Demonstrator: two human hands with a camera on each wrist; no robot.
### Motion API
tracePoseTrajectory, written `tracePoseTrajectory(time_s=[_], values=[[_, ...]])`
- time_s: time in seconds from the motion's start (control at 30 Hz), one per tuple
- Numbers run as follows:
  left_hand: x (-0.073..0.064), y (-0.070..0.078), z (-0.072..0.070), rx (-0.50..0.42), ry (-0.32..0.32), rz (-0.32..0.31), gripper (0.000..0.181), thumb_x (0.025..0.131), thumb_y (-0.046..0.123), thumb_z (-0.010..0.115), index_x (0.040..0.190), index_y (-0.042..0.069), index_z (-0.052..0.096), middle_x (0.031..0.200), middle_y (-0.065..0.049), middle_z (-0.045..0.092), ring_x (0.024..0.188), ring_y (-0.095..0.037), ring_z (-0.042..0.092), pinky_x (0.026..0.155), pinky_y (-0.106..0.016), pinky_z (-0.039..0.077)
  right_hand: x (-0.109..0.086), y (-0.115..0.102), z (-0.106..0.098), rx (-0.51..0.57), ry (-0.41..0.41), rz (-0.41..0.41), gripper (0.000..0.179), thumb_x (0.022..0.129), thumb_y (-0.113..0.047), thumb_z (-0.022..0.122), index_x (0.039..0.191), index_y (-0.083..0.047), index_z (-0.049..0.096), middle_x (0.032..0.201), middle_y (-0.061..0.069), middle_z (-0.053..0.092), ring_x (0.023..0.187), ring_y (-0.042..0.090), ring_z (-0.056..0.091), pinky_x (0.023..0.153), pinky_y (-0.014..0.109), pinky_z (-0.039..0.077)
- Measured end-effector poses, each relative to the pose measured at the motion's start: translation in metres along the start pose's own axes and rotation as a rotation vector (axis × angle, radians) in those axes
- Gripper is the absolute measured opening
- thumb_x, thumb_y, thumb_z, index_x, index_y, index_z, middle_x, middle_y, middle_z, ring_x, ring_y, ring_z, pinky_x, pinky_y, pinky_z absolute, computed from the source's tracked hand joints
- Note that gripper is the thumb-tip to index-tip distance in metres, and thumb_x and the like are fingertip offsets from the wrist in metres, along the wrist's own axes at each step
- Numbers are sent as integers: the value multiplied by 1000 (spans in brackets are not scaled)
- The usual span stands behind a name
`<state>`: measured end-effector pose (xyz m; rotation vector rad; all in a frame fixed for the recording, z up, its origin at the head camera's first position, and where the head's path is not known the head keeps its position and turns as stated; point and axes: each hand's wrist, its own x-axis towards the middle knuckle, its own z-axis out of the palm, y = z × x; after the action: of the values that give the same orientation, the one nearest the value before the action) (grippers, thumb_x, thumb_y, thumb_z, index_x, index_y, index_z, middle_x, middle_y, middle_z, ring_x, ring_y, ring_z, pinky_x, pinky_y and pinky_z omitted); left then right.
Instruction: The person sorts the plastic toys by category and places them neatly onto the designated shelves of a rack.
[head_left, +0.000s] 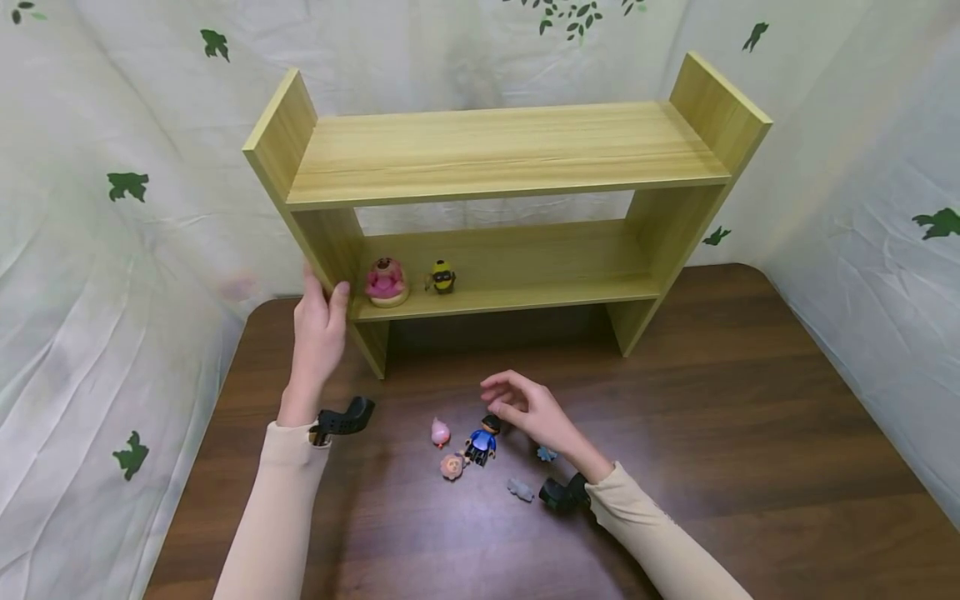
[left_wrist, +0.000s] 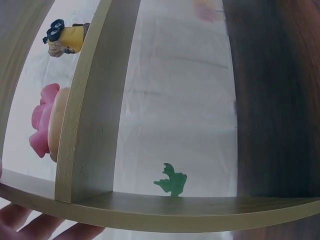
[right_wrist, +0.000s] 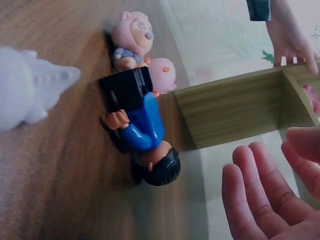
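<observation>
At the left side panel of a wooden shelf (head_left: 510,154), my left hand (head_left: 318,333) grips the board, with the thumb on the inner side and the fingers (left_wrist: 42,225) along the outside. My right hand (head_left: 536,412) hovers over the table with relaxed, slightly bent fingers, holding nothing. Nearest to it lies a toy figure in a blue top with black hair (head_left: 482,442), face up. A small pink toy (head_left: 440,432) and a pink-hooded figurine (head_left: 452,467) lie just left of that figure. A grey toy animal (head_left: 520,489) and a blue toy (head_left: 546,454) are under the right forearm's side.
On the middle board sit a pink bear figurine (head_left: 386,282) on a round base and a yellow minion figurine (head_left: 442,277). The shelf stands at the back of the dark wooden table (head_left: 750,433). White curtains (head_left: 135,275) with green leaf prints surround the table.
</observation>
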<state>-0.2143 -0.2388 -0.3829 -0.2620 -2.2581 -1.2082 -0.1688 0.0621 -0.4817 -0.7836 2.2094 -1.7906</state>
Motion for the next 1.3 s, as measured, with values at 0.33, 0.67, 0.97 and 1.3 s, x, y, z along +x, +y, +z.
tracePoseTrajectory(time_s=[0.33, 0.67, 0.97, 1.3], values=[[0, 0, -4, -24, -15, 7, 65, 100, 23, 49, 154, 19, 13, 126, -27, 52, 115, -39, 51, 90, -54, 38, -9, -33, 1, -1, -36, 40, 27, 92, 7, 55, 119, 9, 55, 108, 28, 61, 97, 40, 60, 79, 35, 50], [1, 0, -2, -34, -13, -28, 69, 97, 6, 48, 154, 19, 13, 130, -27, 50, 117, -35, 50, 88, -53, 41, -13, -33, 4, 35, -63, 48, 28, 91, 11, 52, 119, 13, 53, 108, 33, 59, 98, 47, 57, 79, 34, 49], [-1, 0, 0, -42, 1, -30, 69, 96, 3, 50, 154, 12, 12, 131, -26, 50, 116, -34, 52, 85, -51, 43, -16, -6, 9, -9, -38, 85, 30, 91, 8, 56, 121, 8, 54, 109, 26, 62, 94, 38, 60, 72, 28, 49], [-2, -2, 1, -22, 7, -22, 68, 98, 8, 47, 154, 17, 10, 128, -30, 50, 114, -38, 52, 84, -53, 42, -19, 10, 11, -35, -64, 81, 32, 92, 1, 59, 124, 3, 54, 107, 16, 63, 89, 27, 63, 71, 29, 52]])
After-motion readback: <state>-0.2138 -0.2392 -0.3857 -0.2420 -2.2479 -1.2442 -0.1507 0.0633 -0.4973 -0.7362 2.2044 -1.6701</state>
